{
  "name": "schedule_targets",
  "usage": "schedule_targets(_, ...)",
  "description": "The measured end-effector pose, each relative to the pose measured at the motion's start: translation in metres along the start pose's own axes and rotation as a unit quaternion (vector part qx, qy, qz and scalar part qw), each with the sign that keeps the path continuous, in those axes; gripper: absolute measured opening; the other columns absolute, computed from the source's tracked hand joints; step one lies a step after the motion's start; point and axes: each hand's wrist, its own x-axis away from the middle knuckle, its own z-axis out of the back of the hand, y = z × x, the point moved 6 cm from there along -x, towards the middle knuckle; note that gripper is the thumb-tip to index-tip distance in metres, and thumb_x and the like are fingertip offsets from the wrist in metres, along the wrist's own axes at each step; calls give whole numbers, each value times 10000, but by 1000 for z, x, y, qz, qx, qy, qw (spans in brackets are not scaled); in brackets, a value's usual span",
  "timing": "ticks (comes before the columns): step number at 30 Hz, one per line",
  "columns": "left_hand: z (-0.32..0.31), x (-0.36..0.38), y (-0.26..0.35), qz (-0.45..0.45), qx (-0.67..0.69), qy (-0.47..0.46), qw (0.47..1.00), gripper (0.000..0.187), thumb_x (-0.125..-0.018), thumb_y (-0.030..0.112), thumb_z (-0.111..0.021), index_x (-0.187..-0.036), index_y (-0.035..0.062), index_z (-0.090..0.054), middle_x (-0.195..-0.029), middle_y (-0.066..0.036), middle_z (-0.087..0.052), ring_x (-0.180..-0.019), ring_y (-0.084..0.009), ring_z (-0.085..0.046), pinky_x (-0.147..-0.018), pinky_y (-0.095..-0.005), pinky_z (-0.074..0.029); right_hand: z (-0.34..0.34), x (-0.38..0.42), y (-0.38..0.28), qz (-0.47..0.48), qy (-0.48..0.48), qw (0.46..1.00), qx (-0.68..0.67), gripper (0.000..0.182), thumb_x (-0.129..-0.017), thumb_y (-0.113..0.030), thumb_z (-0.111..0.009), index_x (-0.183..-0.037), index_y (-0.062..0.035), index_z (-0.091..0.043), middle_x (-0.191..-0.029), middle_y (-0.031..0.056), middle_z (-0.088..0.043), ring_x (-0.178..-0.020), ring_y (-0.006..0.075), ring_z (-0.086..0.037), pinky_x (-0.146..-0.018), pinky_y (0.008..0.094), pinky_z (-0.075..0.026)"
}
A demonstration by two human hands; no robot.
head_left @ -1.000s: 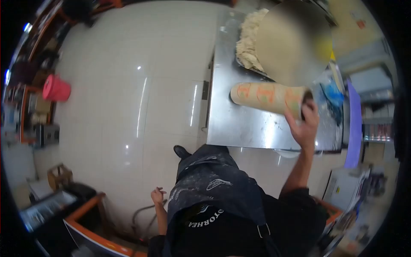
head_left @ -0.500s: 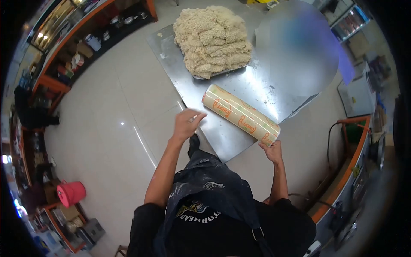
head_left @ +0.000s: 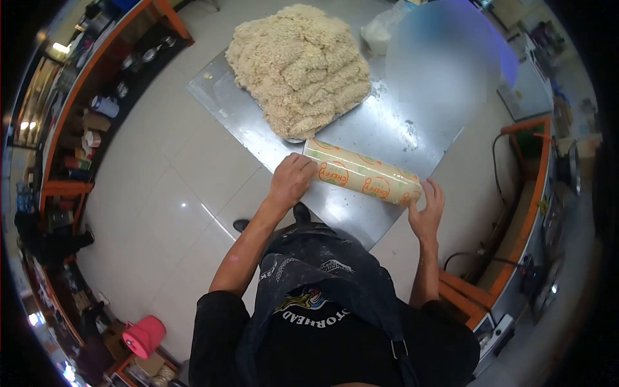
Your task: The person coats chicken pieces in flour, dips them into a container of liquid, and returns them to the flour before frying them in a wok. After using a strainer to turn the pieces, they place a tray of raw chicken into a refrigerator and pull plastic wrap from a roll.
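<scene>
A thick roll of cling film (head_left: pixel 364 172), printed with orange "CHEFFY" marks, lies slantwise over the near part of a steel table (head_left: pixel 225 113). My left hand (head_left: pixel 293 180) is closed, its fingers curled at the roll's left end. At the right end, my right hand (head_left: pixel 427 209) grips the roll, thumb on the near side and fingers over the end. Just beyond the roll, a big heap of crumb-coated pieces (head_left: pixel 300 68) is piled on a metal tray (head_left: pixel 294 140), whose rim shows only in part.
A whitish plastic bag (head_left: pixel 382 31) is at the table's far side, beside a blurred patch. Orange-framed shelves (head_left: pixel 61 138) stand left, and an orange-edged counter (head_left: pixel 525 219) with a black hose is at right. A pink bucket (head_left: pixel 144 336) sits on the floor.
My left hand has moved from beside the roll onto its left end. The right hand has shifted up around the right end. The roll lies at a flatter slant, and the view has turned.
</scene>
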Motion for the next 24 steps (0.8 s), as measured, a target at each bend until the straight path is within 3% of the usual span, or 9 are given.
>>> schedule_targets(2,-2,-5,1,-1,-11,-22,1000,39,-738,66,-557,-773,54,-549,-752,-76,-513,-739,-256,-490,-656,-356,-404,-2,-16,-40,14,40,998,-52,401,-688,-84,-604,-1081,-29,-549,-1150,177,-495,-1073,347,-457,-953,434,-321)
schedule_targets(7,1,-11,2,-9,101,-42,994,73,-725,23,-529,-794,31,-506,-754,-125,-474,-747,-293,-458,-648,-356,-367,-55,-44,-146,140,-68,978,-139,435,-673,-174,-665,-1073,-42,-557,-1172,183,-483,-1059,355,-452,-930,432,-326)
schedule_targets(9,14,-6,6,-6,202,-85,976,90,-728,10,-511,-815,25,-491,-770,-143,-473,-776,-313,-456,-670,-359,-376,-71,-43,-173,209,-59,974,-63,375,-644,-168,-697,-981,-55,-578,-1003,143,-562,-940,325,-521,-840,405,-392)
schedule_targets(13,32,-5,4,64,358,-104,926,40,-805,13,-470,-843,22,-473,-848,-153,-519,-835,-335,-500,-756,-362,-411,-96,-29,-168,168,-23,979,-112,204,-625,-174,-707,-747,-83,-572,-731,60,-524,-753,246,-528,-664,361,-421)
schedule_targets(14,35,-6,-1,66,360,-126,922,47,-834,45,-469,-864,9,-469,-892,-165,-525,-830,-342,-513,-716,-384,-416,-94,-28,-175,155,-20,980,-122,200,-619,-169,-712,-705,-83,-554,-684,47,-501,-718,235,-522,-630,355,-417)
schedule_targets(17,48,-12,-22,159,434,-238,854,59,-851,44,-454,-900,13,-465,-816,-156,-517,-758,-305,-523,-688,-331,-418,-90,-33,-195,158,-38,976,-143,228,-599,-170,-728,-663,-80,-529,-651,40,-484,-672,225,-513,-579,357,-413)
schedule_targets(20,60,-9,-32,143,472,-216,843,52,-889,68,-447,-916,25,-435,-726,-68,-487,-667,-133,-493,-656,-262,-416,-77,-71,-222,236,-31,951,-200,247,-601,-174,-732,-664,-77,-513,-660,47,-490,-639,224,-506,-538,371,-407)
schedule_targets(23,73,-9,-33,95,497,-174,845,123,-884,76,-477,-971,30,-403,-651,-23,-434,-626,-104,-439,-593,-262,-401,-103,-72,-217,247,-116,925,-263,269,-617,-191,-731,-665,-75,-493,-693,64,-515,-608,233,-523,-514,378,-410)
schedule_targets(24,73,-6,-36,135,476,-217,841,179,-873,86,-502,-1005,35,-392,-641,-25,-442,-615,-115,-453,-583,-267,-398,-118,-63,-211,236,-163,915,-283,279,-623,-199,-731,-666,-75,-485,-709,71,-526,-599,238,-533,-511,379,-414)
